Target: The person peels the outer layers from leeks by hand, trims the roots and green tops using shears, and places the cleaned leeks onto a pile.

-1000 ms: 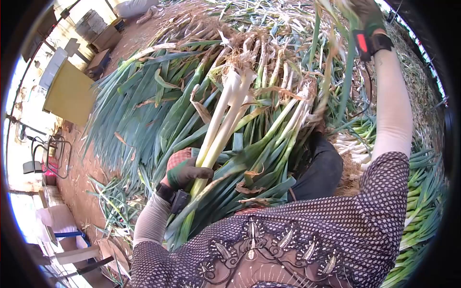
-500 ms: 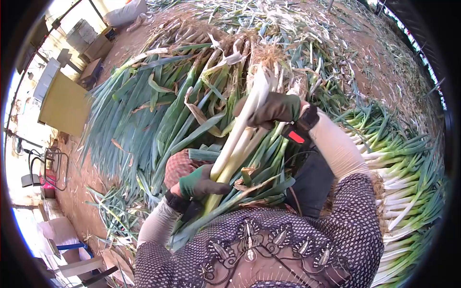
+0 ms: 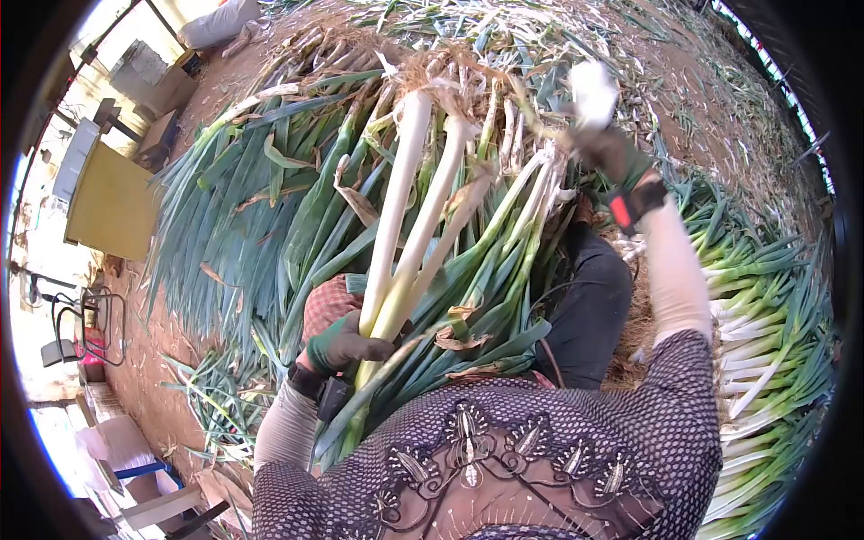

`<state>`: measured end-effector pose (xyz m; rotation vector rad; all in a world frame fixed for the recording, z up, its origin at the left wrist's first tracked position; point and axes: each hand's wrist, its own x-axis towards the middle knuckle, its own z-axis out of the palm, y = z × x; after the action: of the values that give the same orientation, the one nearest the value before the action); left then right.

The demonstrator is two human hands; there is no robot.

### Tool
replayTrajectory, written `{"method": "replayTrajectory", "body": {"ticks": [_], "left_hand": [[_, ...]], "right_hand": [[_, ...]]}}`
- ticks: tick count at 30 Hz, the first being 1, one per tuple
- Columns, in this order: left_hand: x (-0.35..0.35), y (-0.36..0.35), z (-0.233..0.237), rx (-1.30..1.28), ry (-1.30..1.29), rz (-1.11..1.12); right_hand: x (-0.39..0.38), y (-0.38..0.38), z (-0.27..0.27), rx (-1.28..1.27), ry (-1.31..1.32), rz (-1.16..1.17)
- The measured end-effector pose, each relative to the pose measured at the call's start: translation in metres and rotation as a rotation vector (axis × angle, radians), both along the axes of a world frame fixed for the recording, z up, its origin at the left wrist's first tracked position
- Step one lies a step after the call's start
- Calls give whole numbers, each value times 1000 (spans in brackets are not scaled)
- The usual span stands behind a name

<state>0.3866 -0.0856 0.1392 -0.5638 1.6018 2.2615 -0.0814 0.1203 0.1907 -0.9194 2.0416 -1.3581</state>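
Note:
My left hand (image 3: pixel 346 346), in a green and dark glove, is closed around the lower shafts of a small bunch of leeks (image 3: pixel 412 261). Their white shafts slant upward and the brown roots (image 3: pixel 436 76) point away from me. Green leaves trail below the hand toward my lap. At upper right my gloved right hand (image 3: pixel 614 157) is smeared by motion, apart from the bunch. A blurred white piece, which looks like leek peel (image 3: pixel 594 94), sticks up from its fingers. More leeks (image 3: pixel 513 243) lie beside the held bunch, leaning over my lap.
A large pile of untrimmed leeks (image 3: pixel 243 207) spreads in front and left. Cleaned leeks (image 3: pixel 756 346) lie in a row on the right. Leaf scraps (image 3: pixel 720 99) litter the ground beyond. A yellow board (image 3: pixel 112 198) and a metal-framed chair (image 3: pixel 94 324) stand at left.
My right hand has left the leek shafts and swung up and right with a white piece. The held shafts now show spread apart, and my left hand has shifted slightly left.

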Motion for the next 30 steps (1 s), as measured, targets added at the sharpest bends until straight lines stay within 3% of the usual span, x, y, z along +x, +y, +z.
{"method": "replayTrajectory", "body": {"ticks": [2,4,7,8,11,12,15,16,18,20,21,22,23,24,25,27,29,30], "left_hand": [[7,-11,-21,46,-21,1],[-1,-1,3,47,2,2],[-1,5,13,-11,-16,-21],[0,8,18,-62,-38,-17],[3,4,33,-99,-60,6],[8,0,28,-82,-18,56],[22,-14,18,-139,-27,217],[19,-17,19,-122,13,222],[9,-11,38,-146,39,229],[5,-9,30,-102,12,244],[3,-8,26,-106,17,253],[-2,-6,30,-102,15,236],[-10,0,34,-92,17,218],[-14,5,34,-79,9,193],[-15,1,22,-104,-7,176],[-29,7,22,-42,-30,144],[-47,-8,19,20,-63,-48],[-62,10,37,-17,-57,-53]], "right_hand": [[37,-7,-32,66,-46,63],[77,-26,-36,18,-166,65],[61,-45,-60,-138,-364,22],[49,-51,-72,-25,-157,203],[78,-41,-50,248,-179,729],[84,-35,-87,401,-186,940],[145,-8,-54,855,-176,1291],[125,-12,-53,864,-12,1304],[32,-41,-38,671,564,937],[-56,-69,19,423,1172,173],[-73,-74,58,142,1365,-205],[-28,-56,124,-327,1729,-515],[-40,-54,141,-254,1509,-396],[-10,-52,153,-496,1532,-235],[16,-47,150,-559,1523,-104],[75,-50,115,-642,1556,116],[129,-54,68,-715,1628,279],[149,-56,46,-751,1677,323]]}}
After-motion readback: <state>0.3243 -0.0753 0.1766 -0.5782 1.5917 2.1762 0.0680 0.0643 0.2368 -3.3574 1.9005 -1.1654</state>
